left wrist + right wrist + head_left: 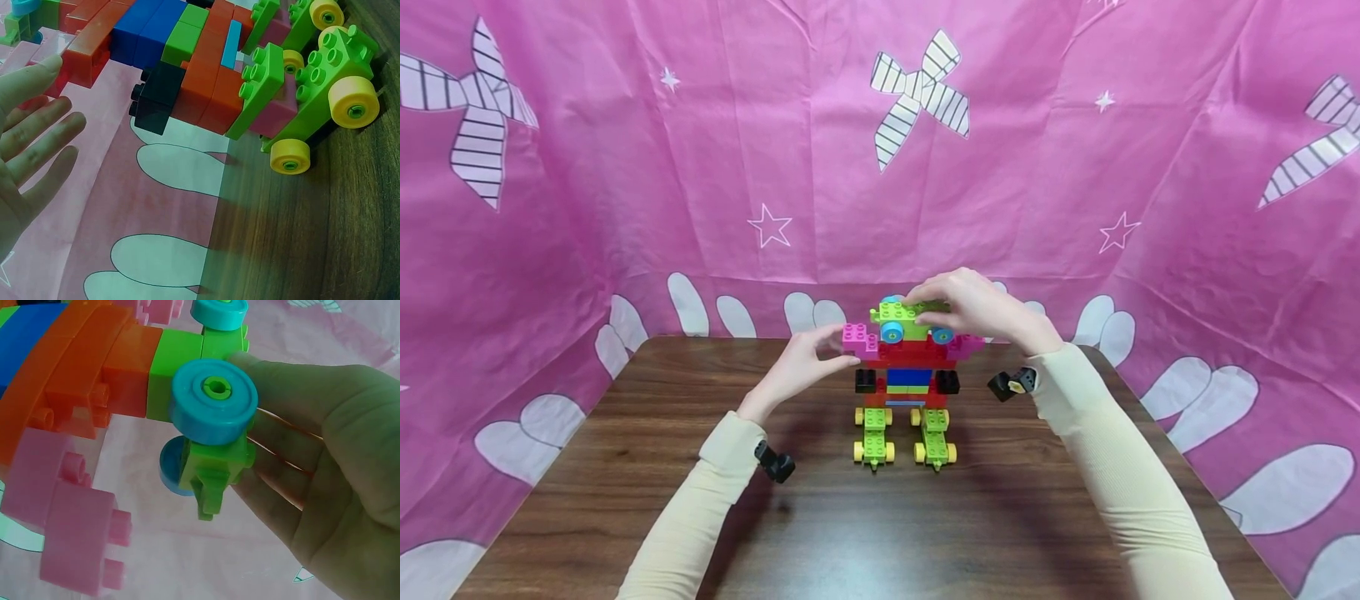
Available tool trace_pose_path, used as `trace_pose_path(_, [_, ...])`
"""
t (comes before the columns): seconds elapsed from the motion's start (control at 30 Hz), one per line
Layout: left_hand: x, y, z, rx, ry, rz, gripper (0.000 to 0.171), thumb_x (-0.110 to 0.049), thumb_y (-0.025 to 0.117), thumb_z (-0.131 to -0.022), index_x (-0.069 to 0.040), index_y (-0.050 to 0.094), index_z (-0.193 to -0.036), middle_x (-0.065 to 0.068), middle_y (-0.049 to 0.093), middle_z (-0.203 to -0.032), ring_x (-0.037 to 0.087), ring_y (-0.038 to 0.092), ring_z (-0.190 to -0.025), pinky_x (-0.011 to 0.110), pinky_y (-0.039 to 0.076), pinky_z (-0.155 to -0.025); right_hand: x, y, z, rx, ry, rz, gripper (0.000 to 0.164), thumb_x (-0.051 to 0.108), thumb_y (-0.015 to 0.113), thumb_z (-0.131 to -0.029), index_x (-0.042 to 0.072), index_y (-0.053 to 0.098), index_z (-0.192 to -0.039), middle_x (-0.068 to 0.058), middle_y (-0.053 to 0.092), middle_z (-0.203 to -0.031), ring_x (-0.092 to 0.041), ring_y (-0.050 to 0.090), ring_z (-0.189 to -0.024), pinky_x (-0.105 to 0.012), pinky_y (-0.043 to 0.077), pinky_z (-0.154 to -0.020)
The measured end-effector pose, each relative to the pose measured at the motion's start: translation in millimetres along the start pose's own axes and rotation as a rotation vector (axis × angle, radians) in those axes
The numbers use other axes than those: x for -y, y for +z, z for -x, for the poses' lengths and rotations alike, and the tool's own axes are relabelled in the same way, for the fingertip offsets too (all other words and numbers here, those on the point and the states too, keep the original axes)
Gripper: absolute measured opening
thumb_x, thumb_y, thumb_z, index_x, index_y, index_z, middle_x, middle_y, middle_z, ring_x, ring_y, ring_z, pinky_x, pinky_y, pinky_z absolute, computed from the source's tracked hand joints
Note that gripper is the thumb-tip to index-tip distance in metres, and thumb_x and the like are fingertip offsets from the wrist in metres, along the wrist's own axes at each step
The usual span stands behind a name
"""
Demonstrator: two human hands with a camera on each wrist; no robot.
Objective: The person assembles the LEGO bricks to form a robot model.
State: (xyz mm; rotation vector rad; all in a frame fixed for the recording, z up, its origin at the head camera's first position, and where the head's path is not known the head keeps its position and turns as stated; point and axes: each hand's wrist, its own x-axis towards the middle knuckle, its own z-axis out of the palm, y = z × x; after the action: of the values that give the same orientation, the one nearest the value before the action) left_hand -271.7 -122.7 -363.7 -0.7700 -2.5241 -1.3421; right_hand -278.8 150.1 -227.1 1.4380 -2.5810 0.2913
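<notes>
A robot-shaped figure of toy building bricks stands on two green wheeled bases (874,437) with yellow wheels. Its body has red bricks (209,97), blue bricks (908,377) and a black brick (159,97) on each side. Pink bricks (78,537) jut out as arms. On top lies a green wheeled base (895,312) with blue wheels (214,401). My right hand (977,308) pinches this base, thumb on one side and fingers on the other. Beside the figure's left-hand pink bricks (854,335) is my left hand (801,362), fingers straight and spread, fingertips right at them.
The brown wooden table (700,400) carries the figure near its back edge. Behind it hangs a pink cloth (715,167) printed with bows and stars, which also runs along both sides. Black wrist cameras (775,462) stick out from both sleeves.
</notes>
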Motion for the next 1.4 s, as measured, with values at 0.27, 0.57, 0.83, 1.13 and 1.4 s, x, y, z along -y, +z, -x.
trace_pose_path(0.27, [0.6, 0.3, -0.4, -0.006, 0.007, 0.010, 0.047, -0.039, 0.072, -0.080, -0.023, 0.058, -0.122, -0.003, 0.069, -0.105, 0.013, 0.066, -0.096, 0.042, 0.054, -0.089, -1.6, 1.6, 0.3, -0.018, -0.015, 0.011, 0.033, 0.023, 0.070, -0.083, 0.013, 0.068, -0.114, -0.001, 0.070, -0.111, -0.016, 0.067, -0.102, -0.033, 0.055, -0.086])
trace_pose_path(0.57, [0.2, -0.3, -0.6, 0.001, 0.000, 0.005, 0.047, -0.041, 0.071, -0.080, -0.025, 0.058, -0.122, -0.006, 0.069, -0.105, 0.010, 0.065, -0.096, 0.037, 0.054, -0.089, -1.8, 2.4, 1.4, -0.023, 0.007, 0.018, 0.032, 0.024, 0.071, -0.083, 0.014, 0.068, -0.113, 0.000, 0.070, -0.110, -0.015, 0.067, -0.099, -0.032, 0.055, -0.084])
trace_pose_path(0.83, [0.4, -0.4, -1.1, 0.004, -0.005, 0.004, 0.045, -0.039, 0.072, -0.080, -0.027, 0.058, -0.120, -0.007, 0.068, -0.105, 0.009, 0.065, -0.096, 0.035, 0.053, -0.089, -1.4, 4.0, 1.5, -0.050, 0.009, 0.022, 0.034, 0.025, 0.073, -0.080, 0.014, 0.069, -0.112, -0.001, 0.071, -0.110, -0.015, 0.068, -0.097, -0.032, 0.056, -0.082])
trace_pose_path(1.13, [-0.3, -0.1, -1.1, 0.001, 0.004, 0.004, 0.043, -0.039, 0.072, -0.080, -0.027, 0.059, -0.119, -0.007, 0.069, -0.104, 0.008, 0.064, -0.094, 0.036, 0.053, -0.090, -0.2, 4.6, 2.0, -0.047, 0.028, 0.014, 0.035, 0.025, 0.073, -0.081, 0.014, 0.068, -0.113, -0.001, 0.070, -0.110, -0.015, 0.068, -0.097, -0.032, 0.056, -0.082])
trace_pose_path(1.4, [-1.2, 0.2, 0.1, -0.004, 0.006, -0.005, 0.044, -0.037, 0.072, -0.080, -0.026, 0.058, -0.121, -0.007, 0.068, -0.104, 0.008, 0.064, -0.093, 0.035, 0.053, -0.089, 3.2, 5.2, 5.1, -0.059, 0.039, 0.019, 0.033, 0.022, 0.071, -0.083, 0.013, 0.067, -0.114, -0.002, 0.070, -0.109, -0.011, 0.065, -0.085, -0.029, 0.056, -0.077])
